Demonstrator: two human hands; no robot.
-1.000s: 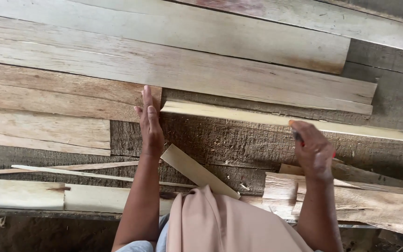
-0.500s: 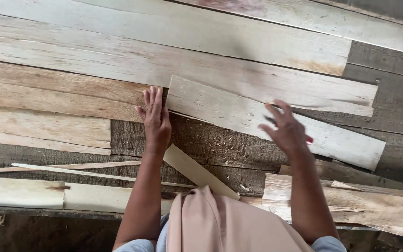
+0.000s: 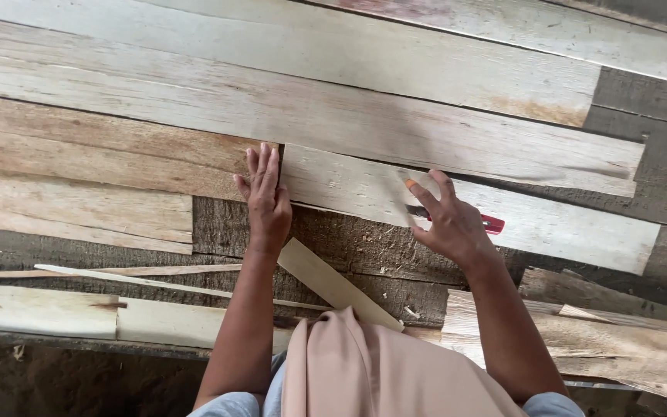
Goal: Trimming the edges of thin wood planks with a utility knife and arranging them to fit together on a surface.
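Note:
A pale, short wooden plank (image 3: 550, 224) lies flat on the stack of boards, slanting down to the right. My left hand (image 3: 265, 202) lies flat with fingers together, pressed against the plank's left end. My right hand (image 3: 448, 220) rests on the plank's middle and grips a slim dark tool (image 3: 457, 216) with a red end and an orange tip; it looks like a pencil or marker. A narrow pale offcut (image 3: 333, 283) lies at an angle just below my hands.
Long weathered boards (image 3: 310, 116) run across the whole top of the view. Thin strips (image 3: 133, 276) and pale boards (image 3: 55, 309) lie at lower left, and rough broken pieces (image 3: 619, 340) at lower right. My beige cloth (image 3: 372, 371) hangs at the bottom centre.
The plank stood on its edge a second ago and now lies flat on its face. My right hand came up from the lower right onto the plank; my left hand stayed at its end.

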